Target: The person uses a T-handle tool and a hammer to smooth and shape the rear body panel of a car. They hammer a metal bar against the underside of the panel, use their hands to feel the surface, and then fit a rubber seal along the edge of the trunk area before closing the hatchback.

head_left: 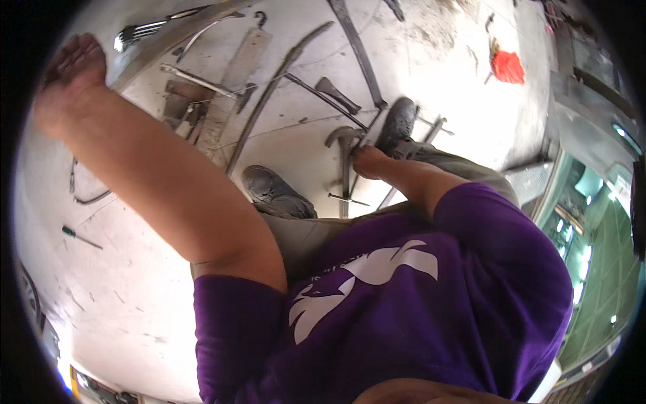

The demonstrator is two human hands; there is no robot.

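My left hand [75, 77] is raised at the far left, fingers loosely curled and slightly apart, with nothing visible in the palm. It is close to the near end of a long beam [161, 50]. My right hand [369, 162] is closed low beside my right shoe [398, 124]. A narrow dark piece shows at its fingers, too small to name. Just left of that hand lies a claw hammer [345, 158], its handle pointing toward me. A thin rod [348, 199] crosses the handle.
Long metal bars [356, 50] and a curved bar [276, 84] lie on the pale floor [128, 283]. A dark wedge-shaped piece [338, 95] is among them. My left shoe [276, 192] stands near the curved bar. A screwdriver [82, 237] lies left, a red bag [508, 67] far right.
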